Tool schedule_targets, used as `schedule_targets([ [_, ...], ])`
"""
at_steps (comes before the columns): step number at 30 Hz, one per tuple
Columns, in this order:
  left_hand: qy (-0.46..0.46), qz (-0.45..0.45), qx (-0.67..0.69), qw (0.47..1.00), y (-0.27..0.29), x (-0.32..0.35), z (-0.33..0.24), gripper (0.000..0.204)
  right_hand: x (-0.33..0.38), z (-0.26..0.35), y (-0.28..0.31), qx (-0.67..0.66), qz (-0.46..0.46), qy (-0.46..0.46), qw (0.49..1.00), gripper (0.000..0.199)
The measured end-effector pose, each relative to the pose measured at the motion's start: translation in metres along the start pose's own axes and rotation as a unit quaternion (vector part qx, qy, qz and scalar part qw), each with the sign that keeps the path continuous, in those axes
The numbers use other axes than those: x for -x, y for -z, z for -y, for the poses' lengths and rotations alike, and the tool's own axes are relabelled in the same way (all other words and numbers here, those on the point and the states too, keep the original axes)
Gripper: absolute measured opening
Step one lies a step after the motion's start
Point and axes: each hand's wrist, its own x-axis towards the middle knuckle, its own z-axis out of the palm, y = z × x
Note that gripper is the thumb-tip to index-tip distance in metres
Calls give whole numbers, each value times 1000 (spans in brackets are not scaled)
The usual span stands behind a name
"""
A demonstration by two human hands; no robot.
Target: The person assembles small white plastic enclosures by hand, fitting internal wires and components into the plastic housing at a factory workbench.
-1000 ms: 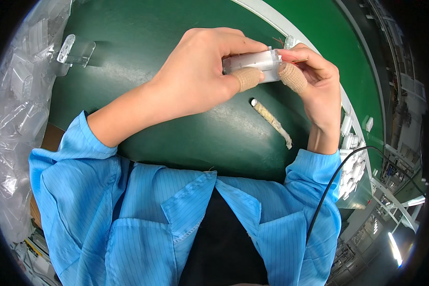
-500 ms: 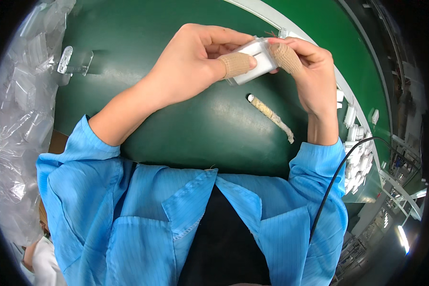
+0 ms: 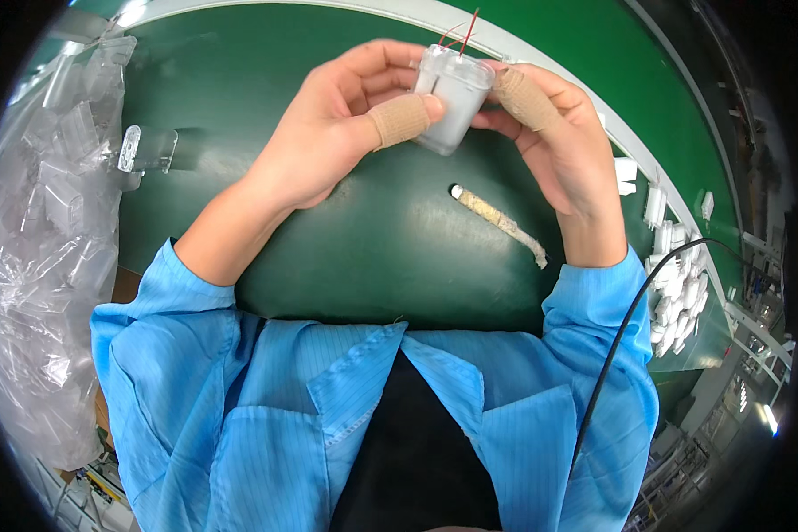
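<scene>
A small clear plastic case (image 3: 457,102) with a white block inside is held up over the green table, its thin red wires (image 3: 467,34) sticking out at the top. My left hand (image 3: 328,120) grips it from the left, thumb across its front and fingers behind. At its right edge, the bent fingers of my right hand (image 3: 563,124) close on the upper corner. Beige knitted covers sleeve both thumbs. Below the case, a yellowish stick-like roll (image 3: 492,215) with a white tip and a frayed end lies on the table.
On the left stands a large clear plastic bag (image 3: 44,239) full of clear cases, with one loose clear case (image 3: 146,149) beside it. White blocks (image 3: 678,297) are heaped at the right, inside the pale table rim (image 3: 656,173). A black cable (image 3: 607,359) passes my right sleeve.
The case has been turned more upright and shifted slightly left, so its red wires now point up. Both hands moved a little left with it.
</scene>
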Motion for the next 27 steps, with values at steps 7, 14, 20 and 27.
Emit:
schedule_targets([
  [7, -302, 25, -370, 878, 9, -3, 7, 33, 1, -9, -5, -72, 34, -50, 996, 40],
  [14, -323, -19, -392, 861, 7, -1, 9, 29, -3, -12, -10, 20, 61, 84, 994, 66],
  [20, -322, 50, -322, 889, 10, -2, 6, 56, 4, -9, -4, 110, 19, 126, 986, 97],
  [27, -248, 63, -306, 917, 9, 0, 5, 75, 1, -9, -5, 156, 49, 211, 964, 93],
])
